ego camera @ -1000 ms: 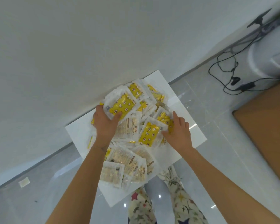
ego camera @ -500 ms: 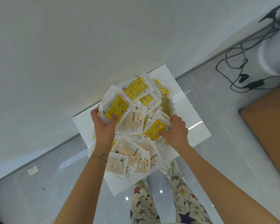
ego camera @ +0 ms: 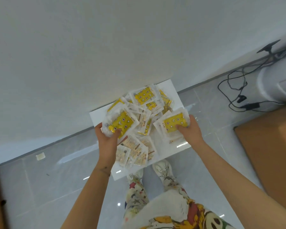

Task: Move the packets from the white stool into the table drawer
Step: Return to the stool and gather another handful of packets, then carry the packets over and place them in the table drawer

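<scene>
Head view: task at an early stage; nothing delivered as far as shown. The packets (ego camera: 144,119) lie in a loose, overlapping heap on the white stool (ego camera: 172,91), which stands against the wall.

Left hand (ego camera: 106,139): thumb on top, fingers curled under the left bundle (ego camera: 120,125) at the heap's left edge; top item is yellow-faced. Right hand (ego camera: 191,132): thumb pressed on the right bundle (ego camera: 174,122) at the heap's right edge, fingers beneath, approx. several packets pinched together. Whether either bundle is clear of the heap cannot be told, since the edges overlap neighbouring packets.

Left to do: most of the heap, incl. the pale packets (ego camera: 135,151) on the near side, is ungripped. Table drawer: not in view. The brown surface (ego camera: 271,154) at right is possibly the table; no drawer front is visible.

Judgement: pick-up step in hand; carry, deposit and repeat trips are left. Several trips are likely req'd, given heap qty vs. what two hands hold.
</scene>
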Tool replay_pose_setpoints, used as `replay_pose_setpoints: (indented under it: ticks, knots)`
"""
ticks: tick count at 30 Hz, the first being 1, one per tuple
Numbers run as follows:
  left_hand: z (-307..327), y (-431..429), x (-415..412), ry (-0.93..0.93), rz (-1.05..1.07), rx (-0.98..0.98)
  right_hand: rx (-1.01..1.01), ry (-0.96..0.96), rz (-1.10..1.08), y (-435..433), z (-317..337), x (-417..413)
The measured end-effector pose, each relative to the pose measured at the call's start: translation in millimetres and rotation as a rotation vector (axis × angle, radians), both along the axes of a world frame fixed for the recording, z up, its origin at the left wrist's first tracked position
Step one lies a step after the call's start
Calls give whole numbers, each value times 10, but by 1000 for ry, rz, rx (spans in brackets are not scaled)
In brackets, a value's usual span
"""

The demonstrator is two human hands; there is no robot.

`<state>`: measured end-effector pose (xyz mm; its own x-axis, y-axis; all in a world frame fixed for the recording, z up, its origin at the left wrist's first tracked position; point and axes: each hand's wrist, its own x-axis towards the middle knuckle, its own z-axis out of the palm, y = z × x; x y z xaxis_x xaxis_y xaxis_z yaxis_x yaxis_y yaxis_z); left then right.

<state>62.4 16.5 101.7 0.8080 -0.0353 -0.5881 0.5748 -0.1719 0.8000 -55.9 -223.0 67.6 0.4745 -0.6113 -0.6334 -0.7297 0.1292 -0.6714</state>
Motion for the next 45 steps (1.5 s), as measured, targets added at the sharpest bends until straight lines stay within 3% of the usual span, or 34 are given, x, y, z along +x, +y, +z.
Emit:
replay_pose_setpoints:
  ticks: [10,14,21,30,45]
  knots:
    - [1060,196,-539,-25,250,-156,93,-239,130,369,1317,130]
    - [1366,469,-856,-55,350,-211,123,-226,294,584,1605,147]
    - [1525,1238,-1534,-107,592,-143,137,-158,580,1157,1679,196]
    - [1595,2250,-2527,-158,979,-166,173,-195,880,2433,1898,13]
    - [1841,4301,-4399,-215,1464,-178,210,-201,1266,5390,2232,-1211]
